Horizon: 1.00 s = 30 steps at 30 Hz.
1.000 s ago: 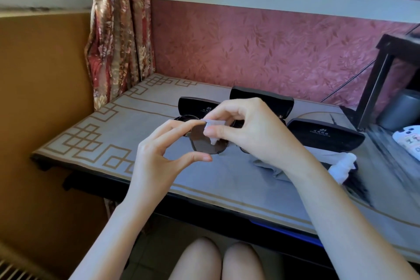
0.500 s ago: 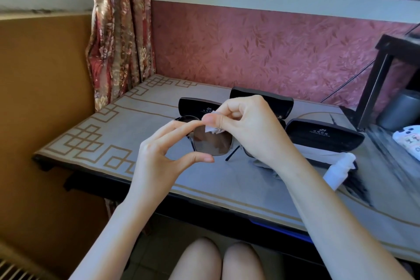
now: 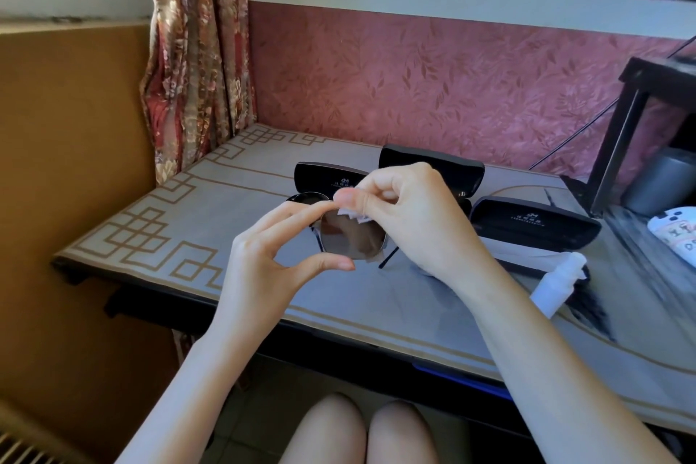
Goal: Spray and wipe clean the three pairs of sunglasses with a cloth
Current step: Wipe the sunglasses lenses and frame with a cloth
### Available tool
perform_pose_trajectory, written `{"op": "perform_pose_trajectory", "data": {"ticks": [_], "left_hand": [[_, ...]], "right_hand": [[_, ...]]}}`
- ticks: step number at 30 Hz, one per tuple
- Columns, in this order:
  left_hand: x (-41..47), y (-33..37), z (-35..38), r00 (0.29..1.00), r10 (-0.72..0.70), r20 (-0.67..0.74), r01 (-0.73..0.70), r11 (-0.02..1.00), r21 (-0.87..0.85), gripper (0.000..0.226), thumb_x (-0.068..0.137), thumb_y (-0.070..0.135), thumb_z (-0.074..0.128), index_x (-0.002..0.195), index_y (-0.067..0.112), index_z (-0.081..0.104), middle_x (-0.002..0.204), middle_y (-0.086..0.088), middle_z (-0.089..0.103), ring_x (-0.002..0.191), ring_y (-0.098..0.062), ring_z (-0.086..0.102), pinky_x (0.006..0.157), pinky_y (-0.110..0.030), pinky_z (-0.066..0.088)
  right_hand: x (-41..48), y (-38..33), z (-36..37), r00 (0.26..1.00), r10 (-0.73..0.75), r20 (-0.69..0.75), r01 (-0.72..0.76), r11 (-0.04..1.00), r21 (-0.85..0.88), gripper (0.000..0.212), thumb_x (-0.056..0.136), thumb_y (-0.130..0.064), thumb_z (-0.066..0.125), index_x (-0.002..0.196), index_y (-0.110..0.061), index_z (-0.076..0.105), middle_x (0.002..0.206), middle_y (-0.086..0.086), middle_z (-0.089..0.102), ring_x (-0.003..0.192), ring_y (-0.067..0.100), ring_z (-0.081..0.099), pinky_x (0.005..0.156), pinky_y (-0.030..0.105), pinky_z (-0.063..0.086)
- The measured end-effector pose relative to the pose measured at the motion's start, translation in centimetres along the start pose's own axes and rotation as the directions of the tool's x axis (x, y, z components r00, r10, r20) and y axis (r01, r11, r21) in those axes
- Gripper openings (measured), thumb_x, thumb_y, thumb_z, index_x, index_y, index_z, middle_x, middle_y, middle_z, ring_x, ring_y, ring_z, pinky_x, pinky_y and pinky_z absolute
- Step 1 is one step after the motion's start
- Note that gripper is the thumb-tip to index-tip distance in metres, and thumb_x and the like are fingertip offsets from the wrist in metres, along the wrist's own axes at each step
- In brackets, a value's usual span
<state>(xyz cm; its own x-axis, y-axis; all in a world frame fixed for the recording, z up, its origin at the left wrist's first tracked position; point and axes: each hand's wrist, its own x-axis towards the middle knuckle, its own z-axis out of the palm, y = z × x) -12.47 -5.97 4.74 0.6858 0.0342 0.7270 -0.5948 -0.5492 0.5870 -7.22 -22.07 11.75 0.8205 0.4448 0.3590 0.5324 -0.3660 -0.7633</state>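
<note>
I hold a pair of dark-lensed sunglasses point(image 3: 352, 239) above the table. My left hand point(image 3: 271, 256) pinches the frame's edge between index finger and thumb. My right hand point(image 3: 410, 215) pinches a small white cloth point(image 3: 356, 214) against the top of the lens. One temple arm sticks out below my right hand. A white spray bottle point(image 3: 557, 284) lies on the table at the right. Another dark lens point(image 3: 307, 198) shows behind my left fingers, on the table in front of the left case.
Three open black glasses cases point(image 3: 534, 224) stand at the back of the grey patterned table point(image 3: 169, 222). A white tissue point(image 3: 523, 256) lies by the right case. A dark shelf frame point(image 3: 621, 132) and a grey cup point(image 3: 659, 181) stand at far right. A curtain point(image 3: 196, 60) hangs at the back left.
My right hand has slid the cloth from the middle of the lens up to its top edge, uncovering more of the lens. My left hand keeps its hold.
</note>
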Motion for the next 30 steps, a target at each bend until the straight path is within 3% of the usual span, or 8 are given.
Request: {"op": "perform_pose_trajectory", "data": {"ticks": [7,11,14,16,21,25,28,30], "left_hand": [[-0.1,0.0,0.0,1.000,0.010,0.009,-0.010,1.000,-0.009,0.055,0.070,0.042,0.074,0.120,0.022,0.062,0.104,0.009,0.066,0.102,-0.004,0.061,0.094,-0.021,0.047],[0.0,-0.1,0.1,1.000,-0.006,0.008,0.006,1.000,-0.008,0.054,0.070,0.043,0.073,0.120,0.026,0.061,0.104,0.010,0.065,0.102,-0.004,0.060,0.094,-0.020,0.046],[-0.1,-0.2,-0.1,0.999,-0.041,-0.009,0.041,0.999,-0.034,0.050,0.071,0.040,0.074,0.118,0.028,0.064,0.104,0.008,0.066,0.105,-0.011,0.061,0.095,-0.027,0.048],[-0.2,-0.4,-0.3,0.998,-0.061,-0.029,0.059,0.996,-0.062,0.047,0.070,0.038,0.074,0.117,0.032,0.067,0.102,0.008,0.066,0.103,-0.016,0.062,0.092,-0.033,0.049],[-0.4,-0.7,-0.4,0.995,-0.088,-0.047,0.082,0.989,-0.120,0.048,0.068,0.037,0.076,0.115,0.036,0.064,0.100,0.009,0.066,0.101,-0.023,0.061,0.090,-0.042,0.049],[-0.5,-0.8,-0.5,0.996,-0.070,-0.047,0.063,0.988,-0.143,0.047,0.069,0.036,0.076,0.115,0.036,0.065,0.100,0.007,0.066,0.102,-0.024,0.061,0.092,-0.042,0.050],[-0.3,-0.9,-0.9,0.995,-0.065,-0.073,0.051,0.982,-0.181,0.050,0.069,0.032,0.077,0.116,0.043,0.065,0.102,0.006,0.066,0.104,-0.023,0.062,0.094,-0.036,0.049],[-0.2,-0.9,-1.0,0.994,-0.060,-0.088,0.041,0.978,-0.203,0.051,0.069,0.030,0.077,0.116,0.045,0.065,0.102,0.005,0.065,0.102,-0.020,0.061,0.093,-0.032,0.049]], "right_hand": [[-0.7,-0.1,-0.5,0.997,-0.001,0.081,0.000,1.000,0.007,0.014,0.081,-0.027,0.076,0.074,-0.015,0.071,0.063,-0.007,0.071,0.054,0.002,0.058,0.061,0.022,0.048],[-0.4,0.1,-0.3,1.000,-0.002,-0.003,0.002,1.000,-0.003,0.016,0.085,-0.026,0.073,0.073,-0.014,0.074,0.063,-0.007,0.071,0.060,0.007,0.065,0.063,0.021,0.051],[0.0,0.9,-1.2,0.980,0.025,-0.198,-0.017,0.999,0.046,0.013,0.085,-0.022,0.072,0.073,-0.018,0.075,0.067,0.000,0.073,0.065,0.017,0.069,0.067,0.036,0.057],[0.1,1.7,-2.6,0.955,0.052,-0.291,-0.036,0.997,0.063,0.012,0.085,-0.021,0.073,0.074,-0.015,0.075,0.068,0.001,0.073,0.065,0.019,0.069,0.066,0.035,0.056],[-1.0,5.1,-4.5,0.968,0.183,-0.172,-0.202,0.974,-0.104,0.020,0.087,-0.028,0.069,0.071,-0.016,0.073,0.065,0.000,0.073,0.062,0.009,0.066,0.071,0.031,0.052],[-1.8,7.5,-4.6,0.944,0.305,-0.129,-0.328,0.909,-0.256,0.026,0.090,-0.026,0.067,0.066,-0.019,0.069,0.068,0.001,0.072,0.075,0.018,0.069,0.076,0.033,0.052],[-2.6,8.4,-4.5,0.917,0.399,-0.014,-0.385,0.873,-0.301,0.034,0.095,-0.032,0.060,0.072,-0.008,0.068,0.064,0.005,0.063,0.068,0.026,0.056,0.063,0.030,0.041],[-3.1,8.7,-4.4,0.933,0.355,-0.058,-0.356,0.887,-0.294,0.035,0.098,-0.034,0.052,0.088,-0.007,0.072,0.074,0.007,0.065,0.069,0.025,0.056,0.064,0.031,0.040]]}}
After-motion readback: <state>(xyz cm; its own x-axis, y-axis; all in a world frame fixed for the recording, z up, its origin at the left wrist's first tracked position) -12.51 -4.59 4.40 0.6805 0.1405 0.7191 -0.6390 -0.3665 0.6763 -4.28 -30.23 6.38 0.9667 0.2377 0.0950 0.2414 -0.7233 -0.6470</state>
